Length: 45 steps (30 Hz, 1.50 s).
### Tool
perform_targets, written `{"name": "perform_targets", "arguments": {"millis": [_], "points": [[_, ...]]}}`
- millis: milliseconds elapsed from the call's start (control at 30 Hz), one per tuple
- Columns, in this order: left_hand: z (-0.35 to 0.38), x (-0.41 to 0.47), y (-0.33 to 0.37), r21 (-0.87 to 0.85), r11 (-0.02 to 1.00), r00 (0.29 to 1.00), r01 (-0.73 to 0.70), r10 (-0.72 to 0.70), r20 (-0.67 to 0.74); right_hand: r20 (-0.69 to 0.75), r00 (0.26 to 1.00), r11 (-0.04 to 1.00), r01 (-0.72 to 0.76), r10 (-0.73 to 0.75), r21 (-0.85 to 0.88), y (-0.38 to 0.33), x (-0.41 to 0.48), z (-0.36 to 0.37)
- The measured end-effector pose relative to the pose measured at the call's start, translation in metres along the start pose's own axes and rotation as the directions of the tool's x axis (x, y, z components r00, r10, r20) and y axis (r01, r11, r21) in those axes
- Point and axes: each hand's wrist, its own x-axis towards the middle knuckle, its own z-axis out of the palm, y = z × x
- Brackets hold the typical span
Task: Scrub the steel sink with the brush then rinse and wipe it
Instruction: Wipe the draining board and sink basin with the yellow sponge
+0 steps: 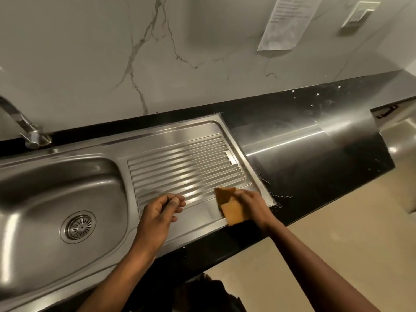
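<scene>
The steel sink [67, 176] fills the left half, with a round drain [78, 226] in its bowl and a ribbed drainboard [186, 158] to the right. My right hand [252, 204] holds an orange cloth [229, 206] against the drainboard's near right corner. My left hand [157, 212] hovers over the drainboard's near edge with fingers loosely curled and nothing visible in it. No brush is in view.
A steel tap [24, 127] stands at the back left of the sink. Black countertop [315, 158] runs to the right and ends at a step. Behind is a marble wall with a paper notice [286, 23] and a switch [358, 14].
</scene>
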Motion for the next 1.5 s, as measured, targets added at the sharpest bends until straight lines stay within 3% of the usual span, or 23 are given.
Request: {"name": "perform_targets", "arguments": {"millis": [133,200,333,367,433,467,533,633,667,733,800,1000,1233,1500], "points": [[0.019,0.004,-0.003,-0.034,0.999,0.995,0.015,-0.018,-0.094,0.059,0.998,0.973,0.004,-0.018,0.231,-0.019,0.041,-0.067],[0.031,0.004,-0.003,-0.043,0.999,0.990,0.015,-0.020,-0.138,0.095,0.994,0.972,0.021,-0.045,0.234,-0.025,0.072,-0.104],[0.053,0.004,-0.008,-0.045,0.999,0.980,0.013,-0.022,-0.199,0.125,0.974,0.973,0.202,-0.188,-0.112,-0.031,0.125,-0.160],[0.059,0.003,-0.010,-0.049,0.999,0.977,0.017,-0.027,-0.212,0.176,0.962,0.922,0.253,-0.209,-0.292,-0.028,0.135,-0.169],[0.068,0.002,-0.013,-0.054,0.998,0.972,0.028,-0.040,-0.230,0.342,0.925,0.681,0.359,-0.167,-0.638,-0.019,0.146,-0.178],[0.072,0.001,-0.015,-0.055,0.998,0.971,0.032,-0.044,-0.235,0.418,0.903,0.557,0.398,-0.099,-0.729,-0.011,0.148,-0.182],[0.079,-0.001,-0.016,-0.060,0.998,0.968,0.037,-0.051,-0.246,0.461,0.886,0.477,0.381,0.058,-0.792,0.008,0.143,-0.187],[0.087,-0.002,-0.018,-0.064,0.997,0.961,0.052,-0.067,-0.267,0.408,0.911,0.545,0.369,-0.054,-0.753,0.022,0.134,-0.193],[0.089,-0.002,-0.018,-0.061,0.996,0.960,0.059,-0.073,-0.272,0.431,0.894,0.479,0.435,-0.124,-0.763,0.027,0.136,-0.195],[0.092,-0.002,-0.017,-0.046,0.997,0.960,0.066,-0.076,-0.269,0.557,0.809,0.224,0.587,-0.186,-0.778,0.041,0.142,-0.192],[0.095,-0.001,-0.017,-0.011,0.998,0.964,0.066,-0.067,-0.256,0.627,0.765,0.144,0.644,-0.149,-0.752,0.060,0.148,-0.186],[0.094,-0.002,-0.015,0.022,0.998,0.970,0.060,-0.053,-0.239,0.457,0.839,0.363,0.540,-0.294,-0.759,0.105,0.119,-0.168],[0.085,0.004,-0.020,0.032,0.998,0.985,0.051,-0.045,-0.166,0.192,0.945,0.531,0.308,-0.263,-0.790,0.130,0.051,-0.120],[0.050,0.010,-0.018,0.005,0.999,0.997,0.044,-0.043,-0.071,-0.038,0.974,0.642,0.119,-0.225,-0.757,0.106,-0.018,0.010]]}}
